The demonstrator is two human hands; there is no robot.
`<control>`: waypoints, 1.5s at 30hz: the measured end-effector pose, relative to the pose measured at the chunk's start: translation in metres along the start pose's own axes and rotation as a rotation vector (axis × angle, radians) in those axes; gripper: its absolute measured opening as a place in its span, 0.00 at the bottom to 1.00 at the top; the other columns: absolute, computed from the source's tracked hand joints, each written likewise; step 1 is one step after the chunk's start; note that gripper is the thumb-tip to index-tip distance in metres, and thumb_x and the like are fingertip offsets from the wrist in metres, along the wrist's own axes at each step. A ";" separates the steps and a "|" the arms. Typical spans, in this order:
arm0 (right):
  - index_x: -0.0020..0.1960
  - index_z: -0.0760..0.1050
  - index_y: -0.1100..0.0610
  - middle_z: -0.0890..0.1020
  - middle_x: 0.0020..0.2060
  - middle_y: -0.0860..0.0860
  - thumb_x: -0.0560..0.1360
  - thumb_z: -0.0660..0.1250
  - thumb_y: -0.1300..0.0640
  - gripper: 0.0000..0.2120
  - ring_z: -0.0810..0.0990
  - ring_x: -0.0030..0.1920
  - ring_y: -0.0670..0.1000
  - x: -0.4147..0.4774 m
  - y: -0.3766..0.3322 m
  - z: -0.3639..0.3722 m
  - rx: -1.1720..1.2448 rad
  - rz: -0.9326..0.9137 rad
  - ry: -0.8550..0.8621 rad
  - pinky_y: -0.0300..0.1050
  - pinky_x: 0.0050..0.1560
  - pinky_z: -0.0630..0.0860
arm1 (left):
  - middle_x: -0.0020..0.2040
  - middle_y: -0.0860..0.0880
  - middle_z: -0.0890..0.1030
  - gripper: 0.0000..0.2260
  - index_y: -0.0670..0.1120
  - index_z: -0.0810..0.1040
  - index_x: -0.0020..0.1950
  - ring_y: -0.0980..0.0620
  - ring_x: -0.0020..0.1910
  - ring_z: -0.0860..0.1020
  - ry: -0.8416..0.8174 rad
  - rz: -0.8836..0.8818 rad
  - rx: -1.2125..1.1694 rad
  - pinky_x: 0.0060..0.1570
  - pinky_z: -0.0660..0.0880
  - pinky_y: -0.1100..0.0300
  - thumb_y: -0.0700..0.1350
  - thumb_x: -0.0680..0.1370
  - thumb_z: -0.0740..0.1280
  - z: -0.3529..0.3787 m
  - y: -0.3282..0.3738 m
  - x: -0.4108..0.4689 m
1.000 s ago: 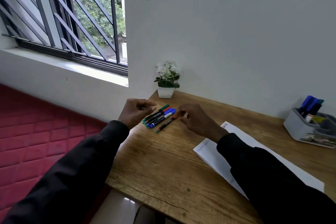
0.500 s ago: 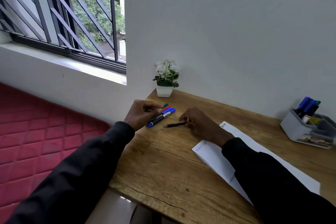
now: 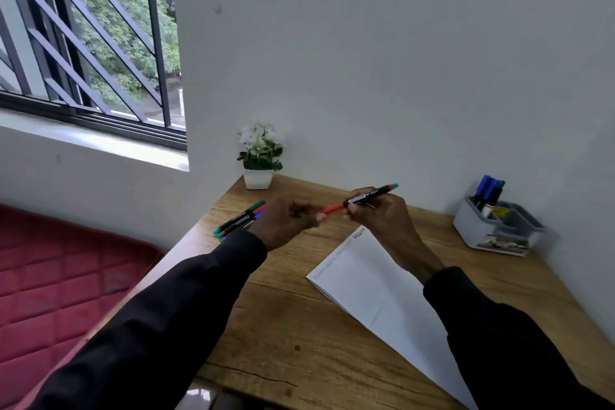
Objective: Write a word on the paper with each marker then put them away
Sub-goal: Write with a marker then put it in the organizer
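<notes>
A red-capped marker (image 3: 361,199) is held level above the desk (image 3: 286,326), body gripped by the right hand (image 3: 377,213), cap end pinched by the left hand (image 3: 288,218), paper (image 3: 372,289) lying below.

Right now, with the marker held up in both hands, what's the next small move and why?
Probably pull the red cap off with the left hand while the right hand steadies the black barrel. The marker is raised above the desk, the cap looks still seated, and the paper lies just below with room left for writing.
</notes>
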State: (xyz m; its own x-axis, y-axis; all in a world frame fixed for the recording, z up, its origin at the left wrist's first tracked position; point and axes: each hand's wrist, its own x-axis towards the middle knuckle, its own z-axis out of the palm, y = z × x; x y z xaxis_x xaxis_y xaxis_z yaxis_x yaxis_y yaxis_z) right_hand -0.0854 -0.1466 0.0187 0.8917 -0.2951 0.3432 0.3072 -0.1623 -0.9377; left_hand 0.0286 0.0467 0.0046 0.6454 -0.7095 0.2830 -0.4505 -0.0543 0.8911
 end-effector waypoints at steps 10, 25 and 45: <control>0.43 0.83 0.64 0.81 0.37 0.64 0.75 0.74 0.47 0.18 0.79 0.33 0.59 -0.020 -0.006 -0.011 0.118 0.078 -0.019 0.47 0.31 0.74 | 0.43 0.48 0.86 0.08 0.43 0.85 0.51 0.54 0.43 0.83 0.027 0.119 0.052 0.43 0.77 0.68 0.40 0.73 0.74 0.026 0.024 0.006; 0.59 0.79 0.74 0.84 0.40 0.63 0.85 0.58 0.61 0.17 0.83 0.35 0.56 -0.015 0.014 -0.009 0.196 0.192 -0.067 0.42 0.34 0.78 | 0.40 0.44 0.86 0.06 0.40 0.85 0.50 0.51 0.37 0.83 0.019 0.094 0.191 0.39 0.80 0.64 0.39 0.73 0.73 0.007 -0.002 0.005; 0.47 0.79 0.71 0.84 0.35 0.64 0.80 0.68 0.69 0.05 0.81 0.28 0.57 -0.053 0.032 0.015 -0.164 0.251 -0.107 0.44 0.26 0.76 | 0.49 0.51 0.80 0.16 0.48 0.83 0.53 0.56 0.46 0.76 0.028 -0.079 0.458 0.46 0.80 0.57 0.57 0.71 0.73 0.018 -0.035 0.006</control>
State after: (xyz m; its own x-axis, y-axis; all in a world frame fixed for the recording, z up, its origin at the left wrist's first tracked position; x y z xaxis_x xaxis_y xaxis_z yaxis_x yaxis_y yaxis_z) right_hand -0.1175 -0.1218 -0.0301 0.9655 -0.2458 0.0861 0.0229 -0.2491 -0.9682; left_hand 0.0373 0.0324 -0.0316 0.7024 -0.6717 0.2355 -0.6209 -0.4166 0.6640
